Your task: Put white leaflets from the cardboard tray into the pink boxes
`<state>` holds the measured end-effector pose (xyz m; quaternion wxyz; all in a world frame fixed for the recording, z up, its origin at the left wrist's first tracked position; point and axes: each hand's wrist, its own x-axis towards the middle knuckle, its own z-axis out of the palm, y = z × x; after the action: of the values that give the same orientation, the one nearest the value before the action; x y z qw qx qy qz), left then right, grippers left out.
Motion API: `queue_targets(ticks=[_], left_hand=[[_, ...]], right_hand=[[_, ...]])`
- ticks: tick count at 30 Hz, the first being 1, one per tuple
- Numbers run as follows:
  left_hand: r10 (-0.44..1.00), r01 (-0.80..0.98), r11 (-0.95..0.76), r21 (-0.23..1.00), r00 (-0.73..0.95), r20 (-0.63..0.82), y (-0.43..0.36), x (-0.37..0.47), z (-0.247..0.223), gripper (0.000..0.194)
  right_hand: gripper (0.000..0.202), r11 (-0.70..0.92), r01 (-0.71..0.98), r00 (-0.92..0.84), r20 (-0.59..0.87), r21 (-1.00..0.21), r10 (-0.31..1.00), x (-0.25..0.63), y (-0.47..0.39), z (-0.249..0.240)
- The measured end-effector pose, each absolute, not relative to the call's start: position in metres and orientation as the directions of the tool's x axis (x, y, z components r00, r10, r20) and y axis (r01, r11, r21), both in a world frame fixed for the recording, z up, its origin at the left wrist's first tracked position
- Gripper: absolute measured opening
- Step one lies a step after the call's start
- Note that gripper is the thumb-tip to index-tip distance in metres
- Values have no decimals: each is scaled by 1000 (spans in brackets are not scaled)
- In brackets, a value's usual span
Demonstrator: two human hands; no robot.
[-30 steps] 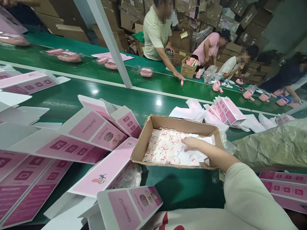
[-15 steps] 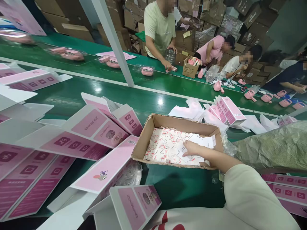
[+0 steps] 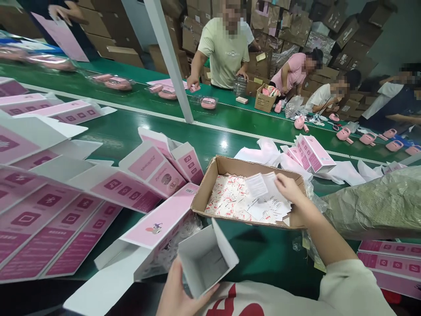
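Observation:
My left hand [image 3: 184,289] grips an upright box [image 3: 205,259] at the bottom centre, its open end facing me and its grey inside bare. Over the right part of a brown cardboard tray [image 3: 296,224], my right hand [image 3: 291,188] pinches a white printed leaflet [image 3: 271,186]. Below that leaflet, more white slips [image 3: 263,210] lie in the tray. Small red-and-white packets [image 3: 226,197] fill the tray's left side.
Pink boxes [image 3: 158,219] with loose flaps crowd the left. Further pink boxes [image 3: 312,153] stand beyond the tray. A wrapped bundle [image 3: 371,206] lies at right. Across the green conveyor [image 3: 131,131], packaged pink items [image 3: 208,103] sit before several people [image 3: 226,52].
My right hand has lifted a leaflet from the slips and moved right. My left hand has come into view, holding the box with its opening turned up. The person opposite has reached leftward.

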<state>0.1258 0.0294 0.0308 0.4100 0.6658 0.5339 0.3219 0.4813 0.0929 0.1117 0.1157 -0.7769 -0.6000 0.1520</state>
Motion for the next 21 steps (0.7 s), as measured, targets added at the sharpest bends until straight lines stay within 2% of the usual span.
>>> queue_targets(ticks=[2, 3, 5, 7, 9, 12, 14, 17, 18, 19, 21], left_hand=[[967, 436, -125, 891, 256, 10, 37, 132, 28, 71], [960, 445, -146, 883, 279, 18, 40, 134, 26, 72], [943, 484, -206, 851, 329, 41, 45, 136, 21, 78], [915, 519, -295, 802, 395, 81, 50, 137, 16, 83], [874, 546, -392, 740, 473, 115, 53, 135, 12, 86], [810, 570, -520, 636, 565, 156, 53, 133, 8, 86], [778, 574, -592, 565, 591, 214, 50, 131, 10, 86], [726, 570, -678, 464, 617, 303, 42, 126, 18, 86], [715, 571, -693, 440, 622, 319, 40, 123, 21, 85], [704, 570, -707, 419, 627, 334, 37, 120, 25, 83], [682, 563, -730, 387, 637, 360, 32, 109, 31, 82]], right_hand=[[21, -139, 778, 277, 135, -612, 951, 483, 70, 133], [23, -71, 717, 305, 220, -694, 927, 481, 58, 142], [28, 29, 617, 377, 328, -786, 866, 471, 36, 158], [30, 73, 589, 416, 379, -805, 826, 455, 18, 173], [26, 102, 662, 346, 424, -742, 837, 435, 2, 187], [28, 227, 856, -6, 430, -464, 903, 399, -15, 205], [35, 370, 905, -293, 326, -209, 899, 373, -21, 210], [37, 570, 815, -579, 115, 100, 807, 336, -21, 196], [34, 624, 769, -634, 47, 142, 772, 326, -19, 187], [30, 665, 735, -669, -14, 135, 743, 317, -17, 177], [20, 651, 759, -651, -68, -31, 756, 302, -13, 159]])
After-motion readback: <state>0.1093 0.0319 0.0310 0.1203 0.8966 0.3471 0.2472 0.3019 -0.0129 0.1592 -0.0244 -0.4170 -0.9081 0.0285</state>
